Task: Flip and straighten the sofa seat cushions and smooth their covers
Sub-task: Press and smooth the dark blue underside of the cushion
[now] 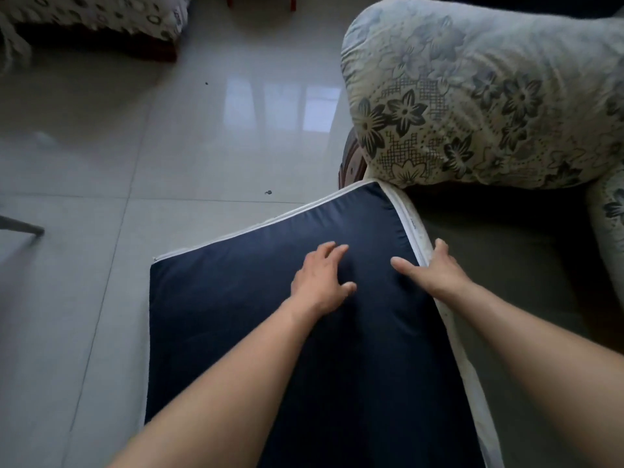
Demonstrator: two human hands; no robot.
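On the sofa seat (506, 265), lower centre of the head view: one seat cushion (236, 315), navy face up, white piped border and white side panel, tilted so that its left part overhangs the floor (135, 146) and its far right corner sits just below the pillow.
Hands, two. Left hand (320, 282): palm down on the navy face, fingers (332, 251) spread and lightly bent, pressing the cover, gripping nothing. Right hand (435, 271): at the cushion's right edge, thumb lying on the navy face, remaining fingers (440, 246) curled over the white piping and holding that edge.
Pillows, one: floral print pillow (489, 96), pale blue and cream with dark flowers, resting at the sofa's far end, upper right.
Further upholstery, one piece: ring-patterned covered seat (101, 18), upper left, well apart across the glossy tiled floor.
Containers: none in view.
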